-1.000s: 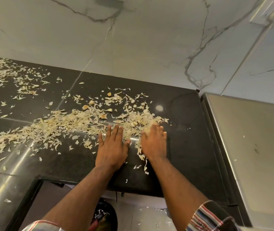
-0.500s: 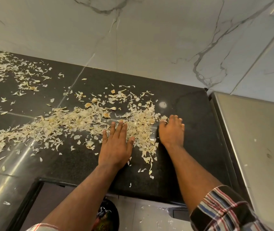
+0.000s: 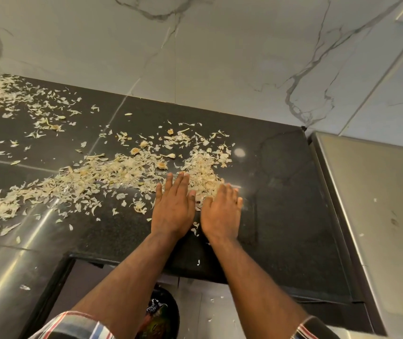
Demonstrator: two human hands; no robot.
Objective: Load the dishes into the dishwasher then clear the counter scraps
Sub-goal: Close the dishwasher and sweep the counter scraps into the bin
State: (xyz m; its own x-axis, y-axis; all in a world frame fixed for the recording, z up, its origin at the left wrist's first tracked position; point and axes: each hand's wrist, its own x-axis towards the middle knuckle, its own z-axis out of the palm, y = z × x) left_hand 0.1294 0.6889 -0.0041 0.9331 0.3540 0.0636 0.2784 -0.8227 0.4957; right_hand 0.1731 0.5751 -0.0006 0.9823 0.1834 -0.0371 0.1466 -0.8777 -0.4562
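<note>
Pale, papery peel scraps (image 3: pixel 112 174) lie strewn across the black stone counter (image 3: pixel 286 192), thickest in a band running from the left edge to the middle. A small heap of scraps (image 3: pixel 202 174) sits just beyond my fingers. My left hand (image 3: pixel 173 209) lies flat on the counter, fingers straight and together, touching the heap's left side. My right hand (image 3: pixel 222 214) lies flat beside it, fingers straight, against the heap's right side. Neither hand holds anything.
A marble wall (image 3: pixel 220 57) backs the counter. A steel appliance top (image 3: pixel 381 216) adjoins the counter on the right. Below the counter's front edge stands a dark bin (image 3: pixel 161 316) with wrappers in it. More scraps (image 3: pixel 7 94) lie at the far left.
My right hand has swept left from the counter's open right part, back beside my left hand, pushing scraps into a tighter heap. The left hand has stayed put.
</note>
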